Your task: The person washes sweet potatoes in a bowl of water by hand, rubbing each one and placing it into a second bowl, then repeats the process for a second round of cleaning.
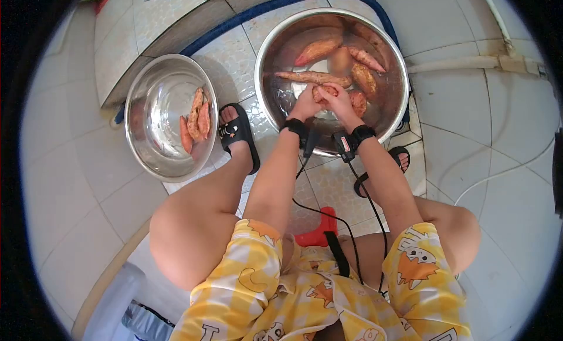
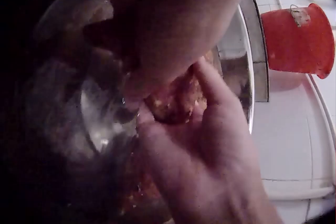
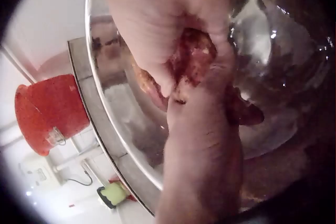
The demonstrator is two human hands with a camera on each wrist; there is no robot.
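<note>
Here, my left hand [image 1: 305,106] and right hand [image 1: 340,103] both clasp one sweet potato [image 1: 324,93], seemingly lying crosswise between them, over the water-filled basin [image 1: 399,59].

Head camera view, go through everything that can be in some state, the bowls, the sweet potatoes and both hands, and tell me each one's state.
Large steel basin: on the tiled floor, holds water and sweet potatoes.
Smaller steel bowl: on the floor, holds three sweet potatoes.
Orange sweet potato being held: over the basin, gripped between both hands.
Left hand: fingers curled round the held potato.
Right hand: fingers curled round the same potato.
Loose sweet potatoes in the basin: lying in the water.
</note>
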